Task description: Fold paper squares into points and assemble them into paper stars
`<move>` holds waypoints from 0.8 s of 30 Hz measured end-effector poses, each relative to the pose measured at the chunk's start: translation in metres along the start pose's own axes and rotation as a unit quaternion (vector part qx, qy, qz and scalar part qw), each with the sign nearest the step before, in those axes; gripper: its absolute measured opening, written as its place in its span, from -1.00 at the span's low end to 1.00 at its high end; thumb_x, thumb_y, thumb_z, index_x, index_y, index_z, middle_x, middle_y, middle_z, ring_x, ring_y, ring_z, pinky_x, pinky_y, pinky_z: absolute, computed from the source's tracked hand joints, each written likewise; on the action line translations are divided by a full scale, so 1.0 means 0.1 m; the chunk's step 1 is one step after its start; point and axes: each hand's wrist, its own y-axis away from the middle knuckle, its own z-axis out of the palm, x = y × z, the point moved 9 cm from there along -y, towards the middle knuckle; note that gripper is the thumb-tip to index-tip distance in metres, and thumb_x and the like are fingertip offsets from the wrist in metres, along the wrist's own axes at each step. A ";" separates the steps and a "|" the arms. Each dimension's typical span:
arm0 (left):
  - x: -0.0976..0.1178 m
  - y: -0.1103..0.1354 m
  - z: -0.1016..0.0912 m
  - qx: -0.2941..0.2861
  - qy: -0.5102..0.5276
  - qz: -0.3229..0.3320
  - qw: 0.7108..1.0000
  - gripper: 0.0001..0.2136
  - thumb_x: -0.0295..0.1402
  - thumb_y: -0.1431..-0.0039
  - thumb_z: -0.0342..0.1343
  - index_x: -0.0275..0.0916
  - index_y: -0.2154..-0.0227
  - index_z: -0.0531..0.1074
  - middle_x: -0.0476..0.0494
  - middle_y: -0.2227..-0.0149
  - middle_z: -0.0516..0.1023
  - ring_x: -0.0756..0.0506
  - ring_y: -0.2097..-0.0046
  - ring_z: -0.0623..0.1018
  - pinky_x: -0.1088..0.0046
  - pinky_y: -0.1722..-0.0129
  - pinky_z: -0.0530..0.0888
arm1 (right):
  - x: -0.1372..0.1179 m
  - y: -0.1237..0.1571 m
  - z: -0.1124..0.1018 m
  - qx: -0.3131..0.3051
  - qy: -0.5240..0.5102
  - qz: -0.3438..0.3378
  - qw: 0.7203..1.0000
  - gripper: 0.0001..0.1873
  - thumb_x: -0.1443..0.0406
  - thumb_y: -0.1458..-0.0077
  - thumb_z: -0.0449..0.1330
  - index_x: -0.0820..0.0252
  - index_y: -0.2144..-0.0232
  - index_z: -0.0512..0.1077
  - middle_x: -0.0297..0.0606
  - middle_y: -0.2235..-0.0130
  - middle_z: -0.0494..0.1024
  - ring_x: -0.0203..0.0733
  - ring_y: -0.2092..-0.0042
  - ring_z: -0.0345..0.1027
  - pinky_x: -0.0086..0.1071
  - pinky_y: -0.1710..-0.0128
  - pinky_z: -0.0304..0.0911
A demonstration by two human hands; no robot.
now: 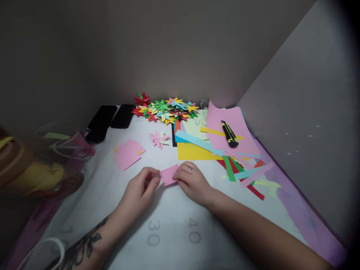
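Note:
A small folded piece of pink paper is held up between both hands, just above the white mat. My left hand pinches its left edge between thumb and fingers. On the right end, the fingers of my right hand are closed around the paper and cover part of it. Loose pink paper squares lie beyond my left hand. Near them sits a group of folded pink paper pieces. A colourful pile of folded paper stars rests at the back.
Two black phones lie back left. To the right, a black and yellow utility knife rests on pink sheets, beside yellow paper and scattered paper strips. A blurred yellow and brown object stands at the left edge.

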 end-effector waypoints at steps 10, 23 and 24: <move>-0.10 -0.06 0.08 -0.014 0.160 -0.025 0.987 -0.67 -0.31 -0.09 0.06 -0.23 0.07 0.21 -0.17 0.13 0.46 -0.01 0.31 0.47 0.42 0.34 0.41 | -0.39 0.04 -0.12 0.014 -0.035 -0.165 0.986 -0.81 0.50 -0.07 0.04 0.13 0.34 0.34 -0.25 0.28 0.58 -0.26 0.18 0.45 -0.28 0.15 0.27; -0.17 -0.09 0.02 -0.007 0.148 -0.051 0.988 -0.90 -0.37 -0.09 0.01 -0.21 0.36 0.19 0.12 0.56 0.31 0.05 0.52 0.35 0.53 0.50 0.26 | -0.46 0.11 0.05 -0.050 0.160 -0.163 0.972 -0.83 0.42 -0.13 0.07 0.09 0.33 0.43 -0.35 0.35 0.52 -0.27 0.41 0.31 -0.35 0.43 0.17; -0.16 -0.09 0.01 -0.005 0.098 -0.040 0.994 -0.91 -0.37 -0.11 -0.01 -0.21 0.33 0.20 0.10 0.54 0.34 0.03 0.50 0.37 0.51 0.48 0.29 | -0.41 0.11 0.08 -0.062 0.154 -0.153 0.974 -0.82 0.42 -0.14 0.06 0.09 0.32 0.43 -0.35 0.35 0.52 -0.26 0.40 0.32 -0.36 0.43 0.17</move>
